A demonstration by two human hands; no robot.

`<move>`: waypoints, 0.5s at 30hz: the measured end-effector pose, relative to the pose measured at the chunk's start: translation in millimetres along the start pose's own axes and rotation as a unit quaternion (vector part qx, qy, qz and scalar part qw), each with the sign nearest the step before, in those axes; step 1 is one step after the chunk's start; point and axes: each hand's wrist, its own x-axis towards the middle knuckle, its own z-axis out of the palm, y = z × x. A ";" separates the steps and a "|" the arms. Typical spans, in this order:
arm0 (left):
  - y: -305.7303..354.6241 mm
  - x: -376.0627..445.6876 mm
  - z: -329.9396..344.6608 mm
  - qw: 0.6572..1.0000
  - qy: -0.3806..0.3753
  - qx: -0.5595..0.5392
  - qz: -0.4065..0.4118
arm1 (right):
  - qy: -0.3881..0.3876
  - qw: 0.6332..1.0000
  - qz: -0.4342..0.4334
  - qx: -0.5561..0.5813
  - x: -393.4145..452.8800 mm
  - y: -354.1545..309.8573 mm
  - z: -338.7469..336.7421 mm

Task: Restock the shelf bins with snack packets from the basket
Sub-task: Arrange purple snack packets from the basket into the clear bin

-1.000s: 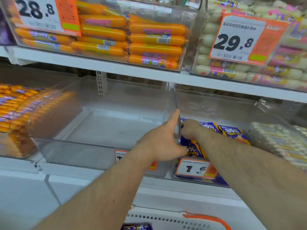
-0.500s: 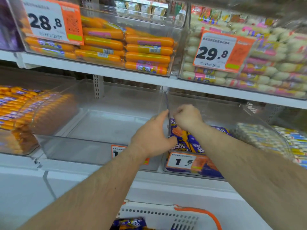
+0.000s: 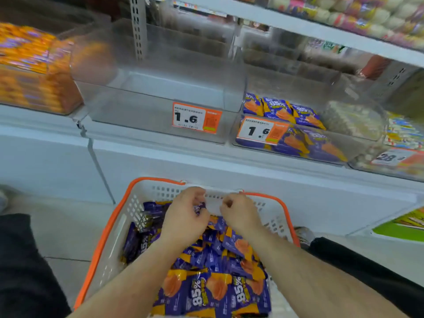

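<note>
A white basket with an orange rim stands on the floor below the shelf, piled with purple-and-orange snack packets. Both hands are at its far end, above the pile. My left hand has curled fingers that pinch a purple packet. My right hand is curled too; whether it holds a packet is hidden. On the shelf, a clear bin with a 1.6 price tag is empty. The bin to its right holds several of the same packets.
A bin of orange sausage sticks sits at the left, and a bin of pale packets at the right. The upper shelf edge overhangs the bins. My dark-trousered legs flank the basket.
Both hands left the divider between the two bins and came down into the basket. The view tilted downward with them, and my left hand now pinches a packet.
</note>
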 end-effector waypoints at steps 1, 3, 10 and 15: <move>-5.1 -6.4 1.6 1.000 -0.015 -0.007 -0.027 | -0.070 0.996 0.049 -0.037 -10.1 12.1 13.5; -12.0 -15.1 4.5 0.997 -0.041 -0.013 -0.065 | -0.179 0.973 0.101 -0.107 -32.6 37.4 39.4; -26.1 -27.9 12.1 0.984 -0.095 -0.006 -0.149 | -0.384 0.898 0.096 -0.194 -72.8 57.3 72.5; -32.2 -32.4 12.1 0.980 -0.104 -0.003 -0.168 | -0.437 0.867 0.055 -0.235 -67.7 40.4 60.2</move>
